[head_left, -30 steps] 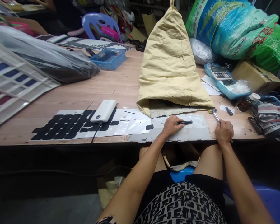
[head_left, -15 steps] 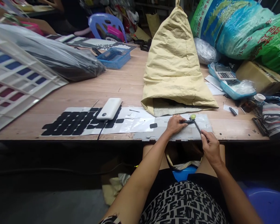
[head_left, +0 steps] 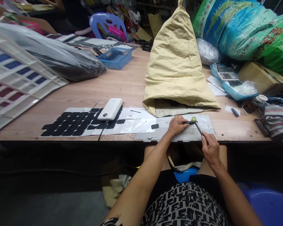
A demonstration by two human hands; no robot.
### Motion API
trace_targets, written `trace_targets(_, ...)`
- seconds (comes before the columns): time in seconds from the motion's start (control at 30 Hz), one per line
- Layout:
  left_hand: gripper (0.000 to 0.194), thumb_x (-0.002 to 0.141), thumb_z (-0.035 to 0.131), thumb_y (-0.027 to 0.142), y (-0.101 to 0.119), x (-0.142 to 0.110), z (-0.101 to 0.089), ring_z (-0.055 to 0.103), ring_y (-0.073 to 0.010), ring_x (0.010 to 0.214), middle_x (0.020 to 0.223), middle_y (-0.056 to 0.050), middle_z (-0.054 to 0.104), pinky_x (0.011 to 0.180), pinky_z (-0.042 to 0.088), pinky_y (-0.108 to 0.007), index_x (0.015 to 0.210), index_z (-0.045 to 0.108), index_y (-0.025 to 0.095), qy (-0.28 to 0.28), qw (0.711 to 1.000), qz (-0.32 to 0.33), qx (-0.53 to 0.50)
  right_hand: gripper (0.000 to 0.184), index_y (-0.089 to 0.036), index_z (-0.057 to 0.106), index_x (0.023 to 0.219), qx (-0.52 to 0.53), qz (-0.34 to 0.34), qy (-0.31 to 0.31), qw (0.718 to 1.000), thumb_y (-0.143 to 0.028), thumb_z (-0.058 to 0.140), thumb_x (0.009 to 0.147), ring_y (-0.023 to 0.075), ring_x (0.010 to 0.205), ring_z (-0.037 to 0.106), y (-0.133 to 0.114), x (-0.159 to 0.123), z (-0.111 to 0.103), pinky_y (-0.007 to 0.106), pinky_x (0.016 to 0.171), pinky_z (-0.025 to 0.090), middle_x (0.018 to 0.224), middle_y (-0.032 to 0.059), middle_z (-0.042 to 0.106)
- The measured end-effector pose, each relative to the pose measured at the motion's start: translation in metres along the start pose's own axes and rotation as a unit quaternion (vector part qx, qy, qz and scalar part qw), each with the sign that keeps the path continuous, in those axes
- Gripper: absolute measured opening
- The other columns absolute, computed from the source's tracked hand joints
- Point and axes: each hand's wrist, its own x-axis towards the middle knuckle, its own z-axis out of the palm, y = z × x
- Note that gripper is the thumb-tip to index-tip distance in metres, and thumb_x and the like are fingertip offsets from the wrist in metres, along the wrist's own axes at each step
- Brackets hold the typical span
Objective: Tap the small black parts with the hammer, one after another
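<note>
one of the hands (head_left: 176,125) and hammer head (head_left: 193,119) partly hide a black piece (head_left: 189,122).

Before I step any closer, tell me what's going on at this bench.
A person sits at the table. The left hand holds a slim black piece over a grey mat. The right hand grips a small hammer, its yellow-green head at the piece's far end; whether they touch is unclear. To the left, a white device lies over rounded black pieces.
</note>
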Motion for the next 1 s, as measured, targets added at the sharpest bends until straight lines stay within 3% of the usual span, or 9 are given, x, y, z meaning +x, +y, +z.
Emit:
trace_targets(0.3, 0.019, 0.081, 0.076, 0.032, 0.004, 0.000, -0.003, 0.060, -0.0223, 0.094, 0.089, -0.002, 0.069, 0.084, 0.049, -0.035, 0.099, 0.083, 0.028, -0.016, 1.000, -0.013, 0.002, 0.034, -0.020, 0.073, 0.119, -0.043, 0.020, 0.021, 0.999, -0.034, 0.049, 0.100, 0.0223, 0.099, 0.067, 0.022, 0.017, -0.018, 0.037, 0.091, 0.053, 0.104, 0.0094, 0.073)
trace_targets(0.53, 0.019, 0.082, 0.075, 0.034, 0.004, 0.000, -0.004, 0.060, -0.0228, 0.095, 0.088, -0.002, 0.068, 0.084, 0.049, -0.035, 0.099, 0.083, 0.029, -0.016, 1.000, -0.017, 0.004, 0.033, -0.018, 0.076, 0.113, -0.286, 0.083, 0.037, 0.954, -0.028, 0.051, 0.093, 0.0218, 0.084, 0.051, 0.086, 0.054, -0.046, 0.033, 0.076, 0.038, 0.093, 0.0103, 0.065)
trace_targets(0.77, 0.022, 0.082, 0.077, 0.038, 0.005, -0.001, -0.006, 0.058, -0.0228, 0.096, 0.090, -0.002, 0.068, 0.084, 0.047, -0.035, 0.102, 0.082, 0.029, -0.032, 0.999, -0.008, -0.001, 0.031, -0.019, 0.076, 0.116, -0.340, 0.104, 0.054, 0.933, -0.026, 0.055, 0.094, 0.0208, 0.084, 0.042, 0.109, 0.066, -0.037, 0.034, 0.072, 0.028, 0.098, 0.0113, 0.061)
trace_targets(0.87, 0.023, 0.080, 0.080, 0.042, 0.007, -0.003, -0.012, 0.058, -0.0228, 0.097, 0.096, -0.003, 0.069, 0.092, 0.046, -0.038, 0.100, 0.083, 0.030, -0.061, 0.998, 0.017, 0.008, 0.031, -0.019, 0.075, 0.116, -0.346, 0.108, 0.071, 0.929, -0.026, 0.056, 0.094, 0.0208, 0.085, 0.043, 0.108, 0.064, -0.032, 0.035, 0.072, 0.028, 0.099, 0.0113, 0.061)
trace_targets(1.0, 0.021, 0.075, 0.085, 0.043, 0.011, -0.023, -0.025, 0.056, -0.0264, 0.114, 0.116, -0.003, 0.071, 0.108, 0.040, -0.044, 0.094, 0.083, 0.034, -0.151, 0.986, 0.068, 0.010, 0.030, -0.020, 0.075, 0.116, -0.348, 0.108, 0.069, 0.929, -0.026, 0.056, 0.094, 0.0212, 0.086, 0.044, 0.106, 0.062, -0.032, 0.034, 0.072, 0.028, 0.101, 0.0113, 0.061)
